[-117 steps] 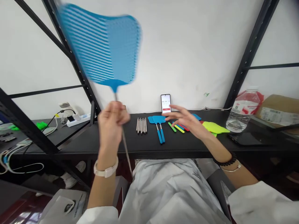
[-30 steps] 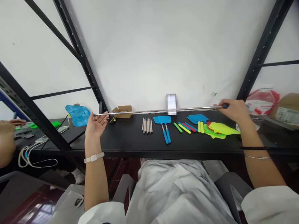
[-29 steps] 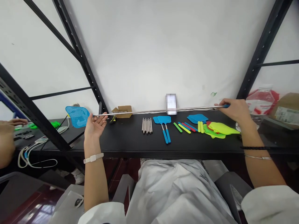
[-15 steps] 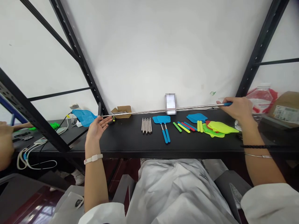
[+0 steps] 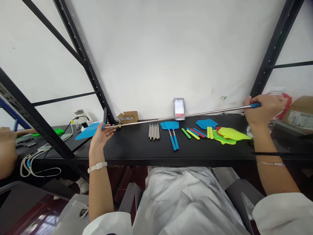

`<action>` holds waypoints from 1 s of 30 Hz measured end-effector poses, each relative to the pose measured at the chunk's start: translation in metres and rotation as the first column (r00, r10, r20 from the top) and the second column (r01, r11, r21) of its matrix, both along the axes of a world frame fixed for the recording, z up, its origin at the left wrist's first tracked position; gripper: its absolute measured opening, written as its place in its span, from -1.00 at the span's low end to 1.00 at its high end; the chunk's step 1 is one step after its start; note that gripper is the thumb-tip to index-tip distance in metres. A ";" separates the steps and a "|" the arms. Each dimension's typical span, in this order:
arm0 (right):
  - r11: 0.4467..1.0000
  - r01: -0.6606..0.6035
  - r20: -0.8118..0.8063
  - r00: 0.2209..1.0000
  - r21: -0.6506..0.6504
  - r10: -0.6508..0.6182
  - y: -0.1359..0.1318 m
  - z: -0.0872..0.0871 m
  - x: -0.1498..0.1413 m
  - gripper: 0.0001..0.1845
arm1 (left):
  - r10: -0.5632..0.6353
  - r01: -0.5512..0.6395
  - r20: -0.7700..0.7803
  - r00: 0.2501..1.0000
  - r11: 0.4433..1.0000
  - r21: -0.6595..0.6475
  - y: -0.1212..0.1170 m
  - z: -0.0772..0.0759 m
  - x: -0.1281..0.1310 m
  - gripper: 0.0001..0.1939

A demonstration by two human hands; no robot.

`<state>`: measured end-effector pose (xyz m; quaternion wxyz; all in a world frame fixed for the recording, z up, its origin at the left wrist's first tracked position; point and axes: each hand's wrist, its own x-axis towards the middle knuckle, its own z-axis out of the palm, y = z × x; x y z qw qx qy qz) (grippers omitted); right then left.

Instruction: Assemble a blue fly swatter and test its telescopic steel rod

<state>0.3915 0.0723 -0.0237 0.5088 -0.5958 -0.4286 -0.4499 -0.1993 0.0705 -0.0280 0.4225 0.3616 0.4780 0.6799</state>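
Observation:
A long, extended telescopic fly swatter (image 5: pixel 88 131) spans the view, its blue mesh head at the left and its thin metal rod running right. My left hand (image 5: pixel 100 138) grips it where the rod meets the head, thumb and fingers around it. My right hand (image 5: pixel 265 109) is closed on the blue handle, slightly higher than the left. Beneath the rod, two shorter blue fly swatters (image 5: pixel 172 135) lie side by side. Several metal telescopic rods (image 5: pixel 154 132) line up left of them. Right of them are several coloured handle sleeves (image 5: pixel 197 133).
Loose blue swatter heads (image 5: pixel 206 123) and yellow-green ones (image 5: pixel 230 134) lie on the black table (image 5: pixel 137 148). A phone (image 5: pixel 179 108) leans on the wall near a cardboard box (image 5: pixel 128 116). Black posts flank the table; another person's arm (image 5: pixel 7 150) shows at far left, beside cables.
My right hand has moved right and slightly up with the handle, and the rod slants more. The swatter's head has turned and now appears flatter and lower.

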 end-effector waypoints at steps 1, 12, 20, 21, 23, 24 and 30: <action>1.000 0.001 0.000 1.000 0.008 -0.001 0.000 0.000 0.001 -0.74 | 0.011 -0.011 0.009 1.000 1.000 0.007 0.000 0.000 -0.001 -0.68; 0.943 0.016 0.020 1.000 -0.333 -0.010 -0.002 -0.005 -0.006 -0.68 | -0.013 -0.016 0.158 0.987 0.983 0.181 0.006 -0.004 -0.007 -0.66; 0.596 -0.102 -0.042 0.993 -0.797 0.114 -0.003 -0.004 -0.010 -0.70 | -0.135 0.034 0.235 0.963 0.921 0.389 0.002 -0.003 -0.010 -0.66; 0.546 -0.113 -0.047 0.990 -0.830 0.133 -0.003 -0.004 -0.010 -0.71 | -0.152 0.036 0.246 0.957 0.908 0.417 0.001 -0.002 -0.010 -0.64; 0.463 -0.141 -0.064 0.982 -0.875 0.179 -0.002 -0.003 -0.011 -0.73 | -0.178 0.041 0.263 0.948 0.890 0.455 0.000 -0.001 -0.010 -0.61; 0.433 -0.163 -0.079 0.976 -0.887 0.204 -0.002 -0.002 -0.011 -0.72 | -0.188 0.045 0.267 0.945 0.884 0.464 -0.001 -0.001 -0.011 -0.61; 0.246 -0.419 -0.304 0.867 -0.874 0.395 -0.011 0.002 -0.011 -0.59 | -0.228 0.048 0.310 0.923 0.867 0.496 -0.003 -0.003 -0.013 -0.62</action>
